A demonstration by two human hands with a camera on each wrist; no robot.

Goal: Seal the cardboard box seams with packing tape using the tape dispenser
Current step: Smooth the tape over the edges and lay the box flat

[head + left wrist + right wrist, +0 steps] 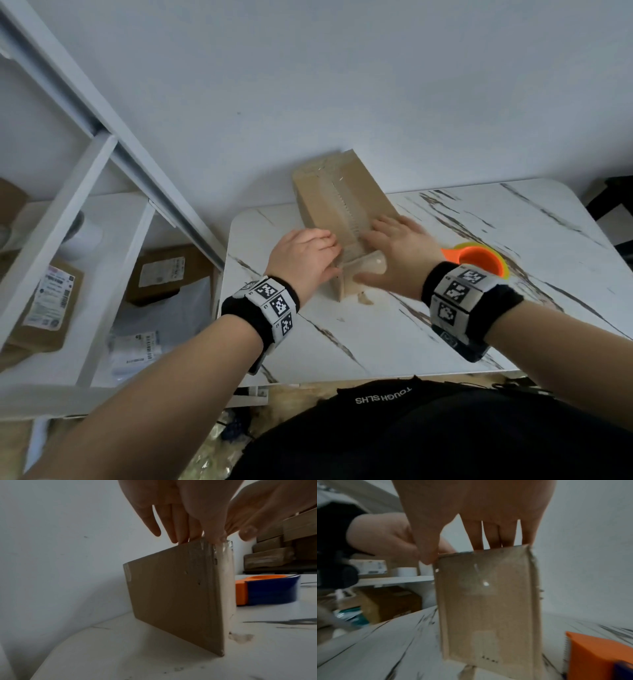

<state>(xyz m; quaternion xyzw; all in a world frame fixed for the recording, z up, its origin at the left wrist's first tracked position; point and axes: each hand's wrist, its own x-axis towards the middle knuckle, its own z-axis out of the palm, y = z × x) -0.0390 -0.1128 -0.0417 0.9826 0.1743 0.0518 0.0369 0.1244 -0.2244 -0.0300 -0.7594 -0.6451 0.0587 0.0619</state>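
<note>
A narrow brown cardboard box (322, 192) (171, 595) (484, 608) stands on the marbled table (376, 329) with its long top facing up. A strip of clear tape (346, 209) with a jagged edge runs along the top seam. My left hand (308, 250) (171, 520) lies on the left side of the top, fingers straight. My right hand (397, 250) (488, 513) presses flat on the right side, its thumb at the near end. The orange and blue tape dispenser (479, 260) (267, 589) (594, 655) lies on the table just right of the box, untouched.
A white shelf unit (85, 222) stands to the left, holding labelled parcels (51, 301) and bags. The wall is close behind the box. A small scrap (363, 298) lies on the table at the box's near end. Stacked cartons (271, 555) show at the far right.
</note>
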